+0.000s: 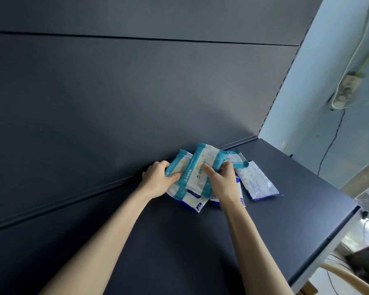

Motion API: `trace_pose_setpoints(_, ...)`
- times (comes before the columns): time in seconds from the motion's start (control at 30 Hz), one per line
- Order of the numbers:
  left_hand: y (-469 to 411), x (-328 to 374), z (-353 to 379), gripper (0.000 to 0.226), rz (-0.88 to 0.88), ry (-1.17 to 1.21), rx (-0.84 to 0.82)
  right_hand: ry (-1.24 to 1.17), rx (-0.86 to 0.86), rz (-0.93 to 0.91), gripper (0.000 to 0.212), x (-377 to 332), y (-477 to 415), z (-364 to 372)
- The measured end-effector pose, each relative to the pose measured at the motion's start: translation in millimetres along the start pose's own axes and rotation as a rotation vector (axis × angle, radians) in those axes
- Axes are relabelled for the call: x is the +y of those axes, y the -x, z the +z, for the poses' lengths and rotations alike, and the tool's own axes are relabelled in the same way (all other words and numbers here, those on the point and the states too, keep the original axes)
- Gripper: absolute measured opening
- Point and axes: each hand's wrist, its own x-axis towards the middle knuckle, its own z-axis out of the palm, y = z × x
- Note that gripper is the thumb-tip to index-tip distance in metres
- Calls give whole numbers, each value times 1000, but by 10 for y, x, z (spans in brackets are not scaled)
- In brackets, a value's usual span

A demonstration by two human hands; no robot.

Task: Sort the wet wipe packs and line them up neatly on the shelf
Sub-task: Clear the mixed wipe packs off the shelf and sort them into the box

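Packs of wet wipes lie heaped on the shelf; left hand curls its fingers round the left teal pack, right hand pinches the middle teal pack.

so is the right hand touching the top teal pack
Touching. The head view shows the right hand with thumb and fingers pinching the top teal pack at its right edge.

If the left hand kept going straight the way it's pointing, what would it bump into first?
The left hand grips a teal-edged pack, so that comes first. Pushed on, they would likely meet the dark back panel just behind, though depth is hard to judge.
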Motion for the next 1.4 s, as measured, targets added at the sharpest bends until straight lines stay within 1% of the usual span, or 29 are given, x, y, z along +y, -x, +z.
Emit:
trace_pose_setpoints(0.07, 36, 13, -24, 27, -10, 215, -36, -47, -10, 7, 34, -11, -15, 9)
trace_pose_setpoints(0.1, 59, 26, -34, 26, -26, 286, -56, -65, -15, 13, 34, -19, -27, 8)
trace_pose_setpoints(0.17, 84, 48, -50, 26, -64, 393, -96, -97, -24, 46, 34, -28, -54, -7)
trace_pose_setpoints(0.27, 78, 53, -81, 25, -99, 526, -98, -172, -36, 94, 32, -43, -58, -58)
trace_pose_setpoints(0.33, 106, 61, -100, 24, -113, 635, -96, -212, -67, 103, 29, -53, -41, -76)
trace_pose_setpoints(0.4, 155, 82, -112, 26, -119, 721, -131, -261, -104, 99, 24, -62, -20, -73)
trace_pose_setpoints(0.5, 232, 120, -141, 23, -81, 743, -179, -319, -168, 64, 24, -86, 44, -49)
trace_pose_setpoints(0.6, 301, 139, -183, 21, -63, 812, -146, -396, -248, 20, 28, -118, 105, -62)
trace_pose_setpoints(0.7, 365, 165, -200, 23, -63, 829, -154, -416, -364, 33, 23, -126, 139, -35)
trace_pose_setpoints(0.77, 404, 159, -181, 24, -75, 784, -136, -352, -365, 53, 21, -104, 177, 14)
trace_pose_setpoints(0.83, 428, 150, -162, 24, -96, 760, -121, -338, -354, 76, 17, -78, 204, 49)
trace_pose_setpoints(0.9, 451, 161, -171, 21, -113, 755, -107, -376, -344, 97, 14, -85, 222, 60)
trace_pose_setpoints(1.03, 511, 164, -240, 20, -163, 805, -70, -504, -373, 124, 22, -120, 255, 96)
trace_pose_setpoints(1.13, 629, 146, -294, 20, -171, 863, 34, -521, -387, 80, 21, -153, 320, 80)
trace_pose_setpoints(1.23, 794, 198, -399, 15, -124, 959, 171, -551, -431, 47, 21, -208, 429, 30)
trace_pose_setpoints(1.3, 928, 259, -503, 22, -90, 967, 245, -576, -458, 35, 22, -266, 557, -3)
trace_pose_setpoints(1.4, 1222, 342, -623, 32, -34, 926, 269, -595, -464, -8, 25, -341, 852, -72)
